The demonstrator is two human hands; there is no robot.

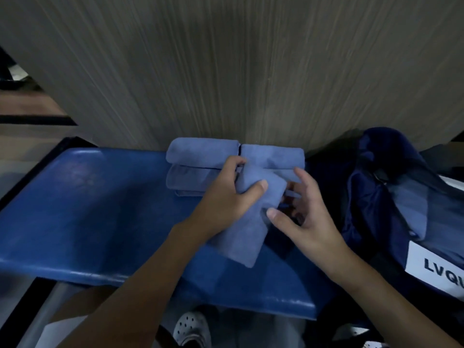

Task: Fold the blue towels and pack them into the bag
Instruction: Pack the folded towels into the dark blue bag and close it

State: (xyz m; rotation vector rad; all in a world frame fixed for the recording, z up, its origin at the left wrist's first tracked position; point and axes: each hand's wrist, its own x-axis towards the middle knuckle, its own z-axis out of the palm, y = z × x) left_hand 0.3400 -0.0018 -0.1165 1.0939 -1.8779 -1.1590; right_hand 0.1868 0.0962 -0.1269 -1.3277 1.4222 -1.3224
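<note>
Head view: left hand (226, 194) grips a folded blue towel (248, 229), thumb over the top, above the blue table (88, 209). Right hand (308, 217) is spread, its thumb tip touching the towel's edge. Other folded towels (200, 151) lie behind against the wall. The dark navy bag (376, 197) with a white label (437, 267) sits just right.

Blue glossy bench (88, 209) across the near ground, black frame along its left edge. Grey wood-grain wall panel (226, 71) directly behind, far side. White perforated clog (192, 327) below the bench's near edge; grey metal leg (42, 317) at near left.
</note>
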